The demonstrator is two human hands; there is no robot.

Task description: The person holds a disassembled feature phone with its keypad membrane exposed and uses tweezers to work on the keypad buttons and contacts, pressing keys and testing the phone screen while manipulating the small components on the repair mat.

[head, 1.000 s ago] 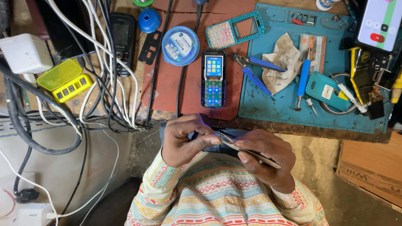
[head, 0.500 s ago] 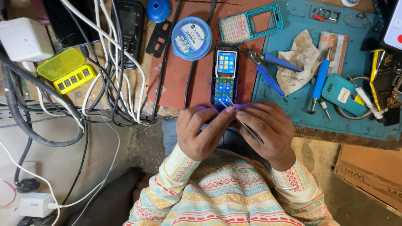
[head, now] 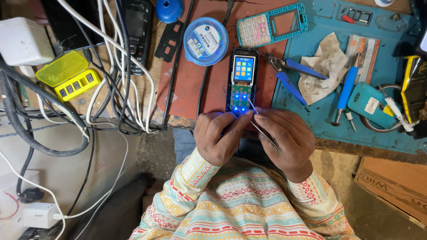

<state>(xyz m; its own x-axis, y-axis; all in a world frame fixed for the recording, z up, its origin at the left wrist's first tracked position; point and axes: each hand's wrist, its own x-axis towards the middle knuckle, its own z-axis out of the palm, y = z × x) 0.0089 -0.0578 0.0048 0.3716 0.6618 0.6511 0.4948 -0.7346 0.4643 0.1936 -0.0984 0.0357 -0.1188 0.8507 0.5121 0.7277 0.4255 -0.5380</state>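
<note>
At frame centre the phone [head: 242, 82] lies on the bench [head: 195, 84], its lower end just above both hands. The right hand [head: 284, 140] pinches tweezers [head: 260, 124], tips on the keypad. The left hand [head: 218, 135] has its fingers [head: 238, 122] curled, touching the phone's lower edge.

The opened phone [head: 242, 82] lies on the counter [head: 191, 84] just beyond both hands, its near end touching the fingertips. The left hand [head: 218, 138] sits at its left, the right hand [head: 284, 140] at its right, holding tweezers [head: 260, 122] whose tips rest on the phone's keypad board. Behind the phone lie a round tin [head: 205, 41] to the left and a keypad frame [head: 271, 24] to the right. Pliers [head: 289, 73] lie right of the phone on a mat [head: 320, 115]. Cables [head: 111, 66] run across the counter well to the left.
</note>
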